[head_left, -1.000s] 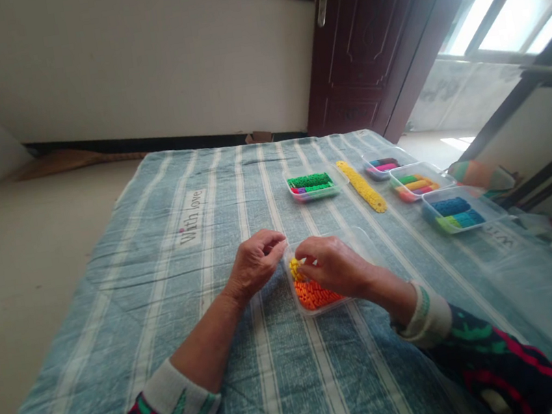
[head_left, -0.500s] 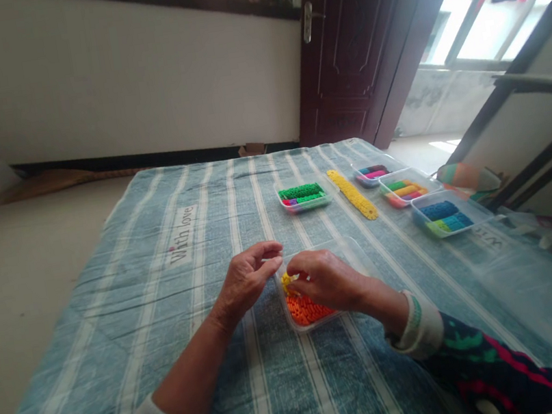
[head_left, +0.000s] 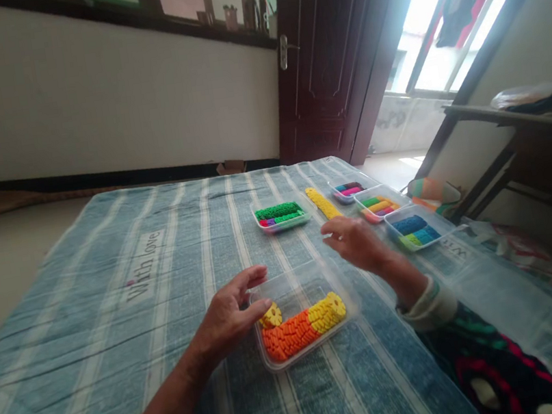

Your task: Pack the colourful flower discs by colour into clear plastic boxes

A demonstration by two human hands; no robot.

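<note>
A clear plastic box [head_left: 312, 352] sits in front of me with a row of orange flower-shaped pieces [head_left: 290, 336] and yellow flower-shaped pieces [head_left: 327, 311]. One short yellow piece [head_left: 272, 315] lies at the box's left side. My left hand [head_left: 232, 309] is at the left rim, thumb and fingers apart, the thumb tip near that yellow piece. Over the near end of a long yellow strip [head_left: 323, 203] is my right hand [head_left: 354, 242], its fingers bent but slightly apart. I see nothing between them, and the hand hides that end of the strip.
Beyond the strip's left side stands a clear box with green rows [head_left: 280, 215]. Three more boxes line the right: dark and pink rows [head_left: 350, 189], mixed colours [head_left: 380, 206], blue and lime [head_left: 416, 231]. A striped cloth [head_left: 170, 333] covers the table; plastic sheeting [head_left: 507, 297] lies at right.
My right hand has left the near box and moved away and right to the yellow strip. My left hand stays by the box's left rim. The view has shifted right.
</note>
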